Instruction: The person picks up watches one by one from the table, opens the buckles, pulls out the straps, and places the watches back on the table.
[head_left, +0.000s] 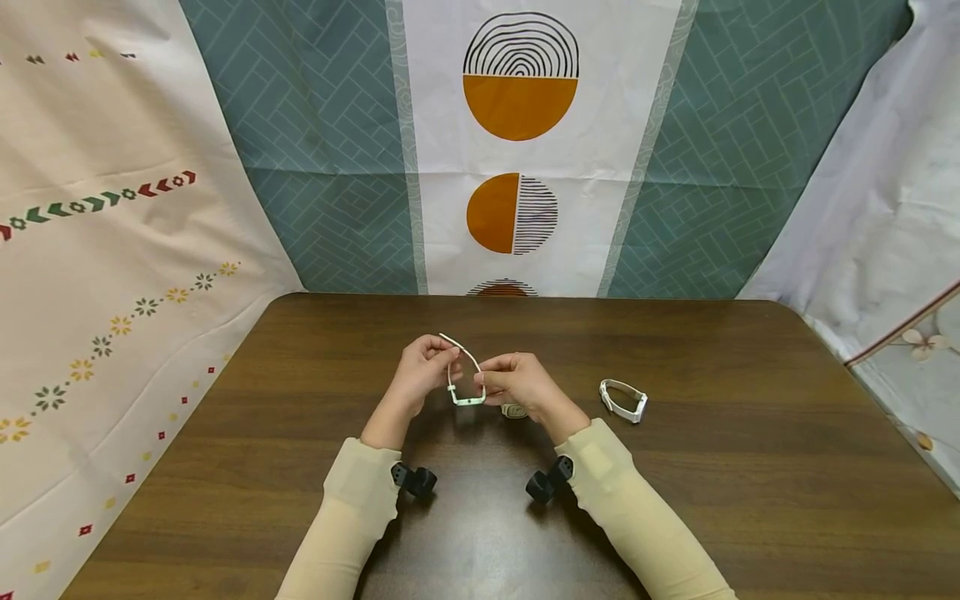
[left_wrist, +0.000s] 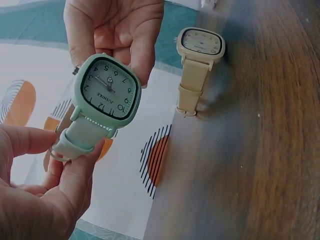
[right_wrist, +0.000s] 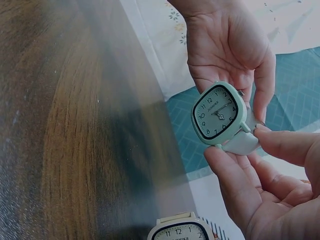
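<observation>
A mint-green wristwatch (head_left: 470, 401) with a rounded-square case is held up over the table between both hands. My left hand (head_left: 426, 367) pinches its buckle-side strap, where the buckle and loop show in the left wrist view. The other strap, near the case, is between the thumb and fingers of my right hand (head_left: 517, 383). Its dial (right_wrist: 216, 112) faces the right wrist camera. Beyond the right hand lies a cream watch (left_wrist: 202, 45), partly covered by that hand in the head view.
Farther right on the brown wooden table (head_left: 712, 483) lies a white watch (head_left: 623, 401) with its strap curved into a loop. Patterned cloths (head_left: 517, 275) hang behind the table and along both sides.
</observation>
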